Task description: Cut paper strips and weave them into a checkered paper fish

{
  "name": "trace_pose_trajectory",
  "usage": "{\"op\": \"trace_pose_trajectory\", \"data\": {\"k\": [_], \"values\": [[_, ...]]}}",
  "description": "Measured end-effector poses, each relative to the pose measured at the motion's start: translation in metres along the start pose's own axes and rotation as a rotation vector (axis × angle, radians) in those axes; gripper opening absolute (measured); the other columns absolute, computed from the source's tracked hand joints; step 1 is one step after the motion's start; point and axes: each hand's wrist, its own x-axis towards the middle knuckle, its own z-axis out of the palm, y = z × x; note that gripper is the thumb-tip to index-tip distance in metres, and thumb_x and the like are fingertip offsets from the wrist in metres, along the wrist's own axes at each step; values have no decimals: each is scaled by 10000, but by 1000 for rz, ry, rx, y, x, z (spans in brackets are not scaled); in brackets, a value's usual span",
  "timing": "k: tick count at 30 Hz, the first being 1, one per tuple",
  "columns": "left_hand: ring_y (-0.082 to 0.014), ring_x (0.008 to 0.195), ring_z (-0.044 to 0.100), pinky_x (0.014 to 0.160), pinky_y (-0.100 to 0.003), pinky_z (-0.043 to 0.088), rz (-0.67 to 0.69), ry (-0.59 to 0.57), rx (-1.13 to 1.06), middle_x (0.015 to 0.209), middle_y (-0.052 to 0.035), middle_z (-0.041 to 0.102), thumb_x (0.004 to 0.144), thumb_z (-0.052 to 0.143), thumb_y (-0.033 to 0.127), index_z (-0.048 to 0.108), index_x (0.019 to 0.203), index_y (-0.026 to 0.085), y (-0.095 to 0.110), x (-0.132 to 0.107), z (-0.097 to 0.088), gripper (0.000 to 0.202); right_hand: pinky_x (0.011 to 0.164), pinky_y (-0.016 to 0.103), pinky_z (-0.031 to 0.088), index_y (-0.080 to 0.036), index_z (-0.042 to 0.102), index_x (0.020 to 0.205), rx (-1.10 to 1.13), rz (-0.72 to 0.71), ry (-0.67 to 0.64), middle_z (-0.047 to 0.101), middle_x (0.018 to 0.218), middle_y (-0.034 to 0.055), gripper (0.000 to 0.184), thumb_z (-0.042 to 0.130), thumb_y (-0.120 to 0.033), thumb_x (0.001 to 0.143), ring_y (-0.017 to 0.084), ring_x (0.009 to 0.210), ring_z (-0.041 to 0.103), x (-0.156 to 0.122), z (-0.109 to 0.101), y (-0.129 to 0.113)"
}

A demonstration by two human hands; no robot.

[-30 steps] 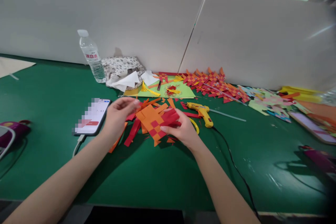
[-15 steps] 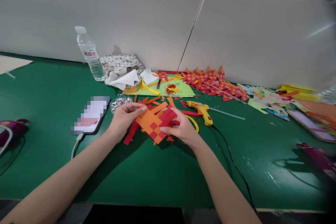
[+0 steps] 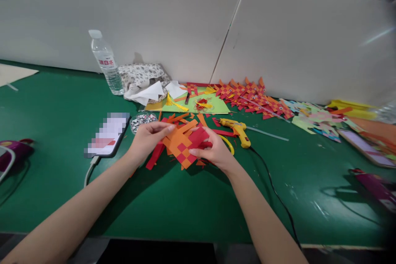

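Between my hands is a woven paper piece (image 3: 183,150), checked in red and orange, with loose strips fanning from its upper edges. My left hand (image 3: 150,137) pinches the orange strips at its upper left, thumb against fingers. On the other side my right hand (image 3: 213,147) grips the red strips, its thumb lying on the checked part. Beneath the piece, red and orange paper strips (image 3: 155,156) are heaped on the green table (image 3: 173,210). Just right of my right hand lies a yellow hot glue gun (image 3: 237,130) with a clear stick in its back.
Finished checked paper fish (image 3: 247,97) are piled by the partition (image 3: 154,16). A water bottle (image 3: 107,64), a patterned tissue bag (image 3: 140,75) and a charging phone (image 3: 108,134) stand or lie left. A tub of googly eyes (image 3: 142,121) sits near my left hand. The glue gun's black cord (image 3: 272,185) runs toward the front edge.
The woven piece has shifted very slightly between my hands. Both hands keep their hold on it, and the things on the table stay where they were.
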Motion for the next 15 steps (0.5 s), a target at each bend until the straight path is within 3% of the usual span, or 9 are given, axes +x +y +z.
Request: {"op": "trace_pose_trajectory", "data": {"k": [2,5,8,10,11,13,15], "values": [[-151,680,669,665,-259,534,30,158,-96,782,-55,727,692,736,397,710,857,165,-1,7,-7,286,752,340,548,-230,540,1110,-2,-5,17,669,970,32,550,782,-240,617,197,848,666,0,0,0],[-161,827,679,719,-268,530,139,282,-180,993,-81,712,773,652,367,664,980,188,1,13,-14,274,739,326,550,-228,548,1092,-16,-13,34,669,943,20,532,779,-232,613,182,821,663,0,-1,-1],[-204,1108,585,854,-310,494,296,143,29,1264,-55,603,766,661,325,592,1157,268,4,7,-8,401,712,319,559,-232,544,1098,-34,-10,13,669,909,11,549,779,-225,603,177,794,665,-1,1,-2],[-236,1140,558,914,-336,458,333,-125,334,1225,-44,630,693,732,334,635,1123,272,6,-3,0,446,685,312,563,-231,541,1110,-63,1,-26,666,919,18,572,780,-213,591,178,781,666,-2,3,-3],[-241,1049,607,892,-341,467,314,-254,442,1122,-40,683,657,757,346,680,1043,263,6,-8,4,402,672,309,563,-228,541,1117,-84,7,-45,664,928,24,585,780,-207,584,178,774,665,-3,4,-5],[-213,777,664,747,-324,505,234,-365,570,819,-24,738,675,731,386,733,790,238,7,-14,8,187,652,305,561,-220,541,1130,-123,20,-65,659,913,29,594,777,-205,585,176,753,661,-5,6,-7],[-182,633,643,638,-299,502,178,-300,544,673,-17,716,707,696,401,715,679,220,7,-13,8,184,644,309,559,-217,543,1139,-140,28,-67,654,872,20,593,773,-212,592,172,725,655,-6,7,-9]]}}
